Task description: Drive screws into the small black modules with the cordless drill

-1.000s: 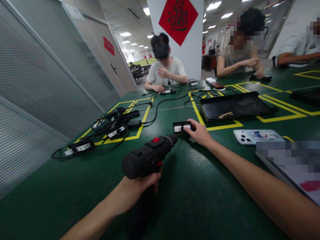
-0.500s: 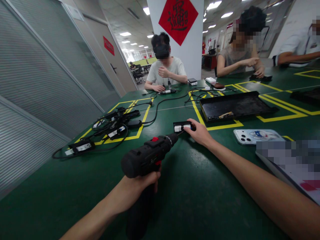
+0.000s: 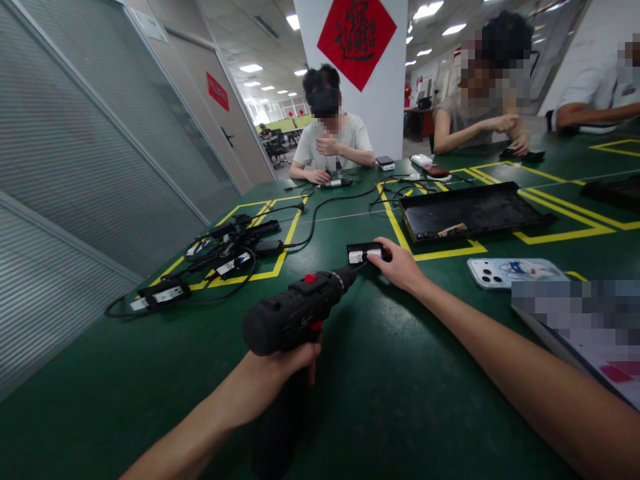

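Observation:
My left hand (image 3: 273, 377) is wrapped round the grip of a black electric screwdriver (image 3: 295, 312) with red buttons. The tool's tip points at a small black power adapter (image 3: 363, 253) with a white label, lying on the green table (image 3: 200, 373). My right hand (image 3: 400, 267) reaches forward and pinches the right end of that adapter, holding it on the table.
A pile of black adapters and cables (image 3: 220, 257) lies at the left inside yellow tape lines. A black tray (image 3: 470, 212) sits behind my right hand. A phone (image 3: 510, 272) lies at the right. Three other people sit across the table.

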Available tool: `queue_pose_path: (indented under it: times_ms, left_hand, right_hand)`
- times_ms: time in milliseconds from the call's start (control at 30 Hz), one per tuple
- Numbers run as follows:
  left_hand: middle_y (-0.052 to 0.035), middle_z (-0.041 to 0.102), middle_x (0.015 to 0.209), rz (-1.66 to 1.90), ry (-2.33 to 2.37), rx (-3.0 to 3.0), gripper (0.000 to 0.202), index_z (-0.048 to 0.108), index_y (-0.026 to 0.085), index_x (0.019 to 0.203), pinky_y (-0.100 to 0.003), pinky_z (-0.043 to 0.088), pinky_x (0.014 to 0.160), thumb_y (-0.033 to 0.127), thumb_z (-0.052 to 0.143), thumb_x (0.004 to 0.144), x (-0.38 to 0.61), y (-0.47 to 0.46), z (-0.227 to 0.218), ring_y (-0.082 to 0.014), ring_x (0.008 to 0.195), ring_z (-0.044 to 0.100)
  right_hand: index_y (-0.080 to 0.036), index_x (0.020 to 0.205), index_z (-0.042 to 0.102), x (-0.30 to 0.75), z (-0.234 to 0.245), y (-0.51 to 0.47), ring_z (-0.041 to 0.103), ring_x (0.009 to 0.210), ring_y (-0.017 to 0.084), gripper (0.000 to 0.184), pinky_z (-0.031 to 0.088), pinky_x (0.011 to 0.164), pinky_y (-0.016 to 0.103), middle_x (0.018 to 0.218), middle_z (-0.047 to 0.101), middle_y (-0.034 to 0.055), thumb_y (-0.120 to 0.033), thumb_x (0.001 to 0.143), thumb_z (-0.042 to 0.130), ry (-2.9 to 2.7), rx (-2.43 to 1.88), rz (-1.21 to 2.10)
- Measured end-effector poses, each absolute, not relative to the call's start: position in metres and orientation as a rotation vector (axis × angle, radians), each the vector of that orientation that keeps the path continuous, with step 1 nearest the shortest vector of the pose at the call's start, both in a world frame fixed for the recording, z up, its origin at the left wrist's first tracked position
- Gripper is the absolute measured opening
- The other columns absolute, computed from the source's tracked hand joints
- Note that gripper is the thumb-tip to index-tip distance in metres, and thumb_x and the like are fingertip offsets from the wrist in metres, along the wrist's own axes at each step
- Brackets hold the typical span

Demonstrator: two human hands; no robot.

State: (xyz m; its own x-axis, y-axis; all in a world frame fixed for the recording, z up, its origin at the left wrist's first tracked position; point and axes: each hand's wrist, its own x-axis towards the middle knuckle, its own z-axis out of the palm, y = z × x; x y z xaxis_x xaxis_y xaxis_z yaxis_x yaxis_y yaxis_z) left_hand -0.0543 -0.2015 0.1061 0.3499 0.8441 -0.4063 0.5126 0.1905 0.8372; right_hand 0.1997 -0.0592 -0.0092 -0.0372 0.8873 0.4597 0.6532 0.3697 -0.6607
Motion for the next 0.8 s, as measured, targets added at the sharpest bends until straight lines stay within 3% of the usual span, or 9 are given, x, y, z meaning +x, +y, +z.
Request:
queue_pose_path:
  times_ms: [800]
  left_hand:
    - [-0.004,0.059,0.078,0.354,1.309,1.467,0.026,0.053,0.014,0.096,-0.033,0.044,0.071,0.035,0.05,0.082,-0.0537,-0.2018,0.1056,-0.0175,0.072,0.056]
  right_hand:
    - [-0.018,0.118,0.053,0.1991,-0.0096,-0.0586,0.062,0.085,0.018,0.04,0.05,0.078,0.039,0.1,0.064,0.0054,-0.043,0.087,0.054,-1.758,-1.366,0.351]
